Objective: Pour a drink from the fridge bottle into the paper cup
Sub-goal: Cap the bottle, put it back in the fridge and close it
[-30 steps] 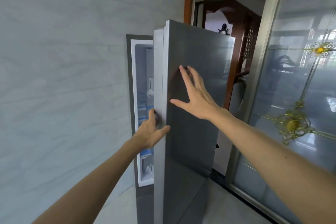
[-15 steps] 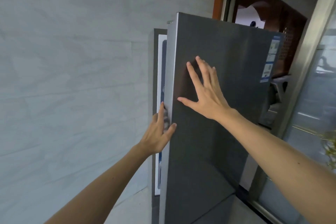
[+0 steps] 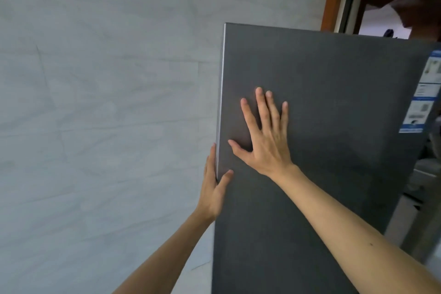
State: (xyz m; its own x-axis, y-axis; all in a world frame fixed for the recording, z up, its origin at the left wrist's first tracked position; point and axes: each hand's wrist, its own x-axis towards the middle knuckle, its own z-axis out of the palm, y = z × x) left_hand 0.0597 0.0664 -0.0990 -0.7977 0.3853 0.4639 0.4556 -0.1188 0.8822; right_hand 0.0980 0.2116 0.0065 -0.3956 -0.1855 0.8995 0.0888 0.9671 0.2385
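The fridge door (image 3: 334, 126) has swung shut. The right hand (image 3: 265, 141) presses flat on it, fingers spread; the left hand (image 3: 212, 188) lies straight along its left edge.

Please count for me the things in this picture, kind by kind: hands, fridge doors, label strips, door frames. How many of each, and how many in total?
Bare hands: 2 (left hand, right hand)
Dark grey metal fridge door: 1
Blue-and-white label strip on that door: 1
Brown wooden door frame: 1
Total: 5
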